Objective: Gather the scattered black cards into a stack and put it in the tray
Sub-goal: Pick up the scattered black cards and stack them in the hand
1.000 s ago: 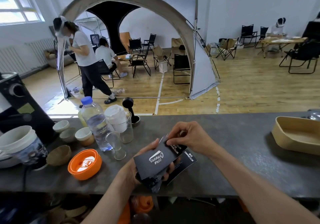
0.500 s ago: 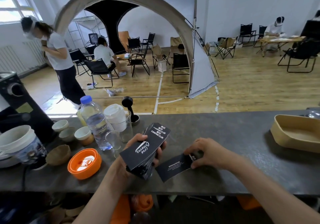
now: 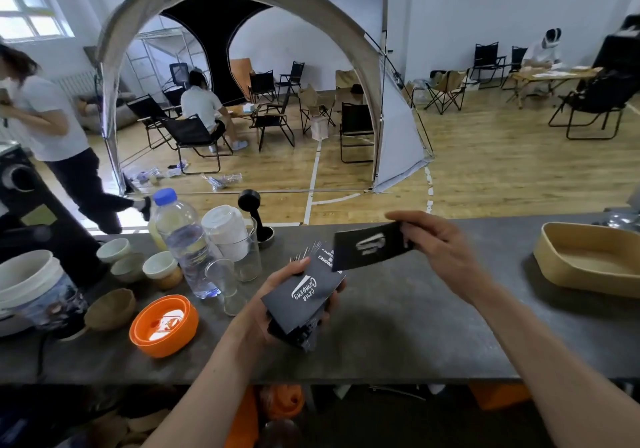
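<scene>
My left hand grips a loose, fanned stack of black cards with white lettering, held above the grey counter. My right hand pinches a single black card by its right end, lifted just above and to the right of the stack. The card's left edge overlaps the top of the stack; touching or apart, I cannot tell. A tan tray sits at the counter's right end, with nothing visible in it, well apart from both hands.
Left of the hands stand a water bottle, glass cups, an orange lid, small bowls, a white bucket and a black machine. Beyond the counter a person walks by a tent.
My right hand picked the single card up off the counter and raised it toward the stack. The left hand with the stack stayed roughly in place. The walking person moved left.
</scene>
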